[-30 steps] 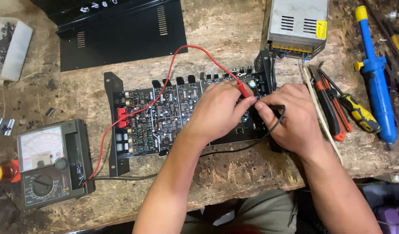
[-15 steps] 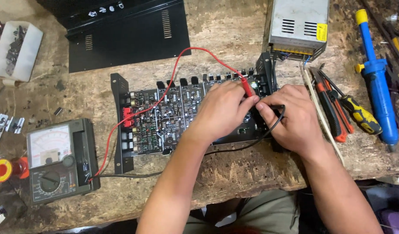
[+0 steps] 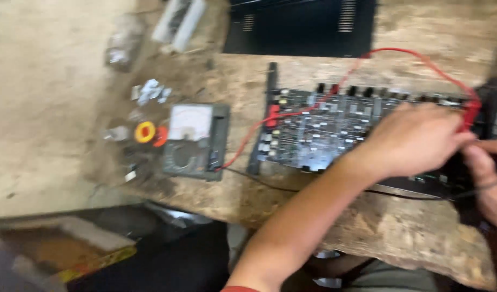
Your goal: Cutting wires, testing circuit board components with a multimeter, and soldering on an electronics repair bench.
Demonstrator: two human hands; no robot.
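Two hands at work over one circuit board (image 3: 335, 132), dark and crowded with small parts, lying flat on a worn wooden bench (image 3: 410, 238). Long axis of the board running left to right across the picture, a row of black knobs lined up along its far edge, its right end hidden under the hands. Left hand (image 3: 416, 140) resting on the right part of the board, fingers curled together around one red probe (image 3: 469, 114) at the fingertips. Right hand (image 3: 489, 178) only partly in frame just right of the board, fingers bent around a black lead (image 3: 475, 188); too blurred to tell how tightly. One red wire (image 3: 410, 54) arching from the probe over the far edge of the board, then crossing the board's left end down to one analogue meter (image 3: 194, 140). Meter lying just left of the board, pale dial toward the far side, round selector toward the near side. One black wire (image 3: 270, 184) trailing from the meter along the near edge of the board. One yellow ring (image 3: 145, 131) and one red piece (image 3: 160, 136) beside it left of the meter, a few small pale bits scattered farther out. One black vented metal cover (image 3: 302, 27) beyond the board. Bench top rough, stained and chipped at the near edge. Bare pale concrete floor (image 3: 43, 97) well left of the board. Whole view smeared by motion
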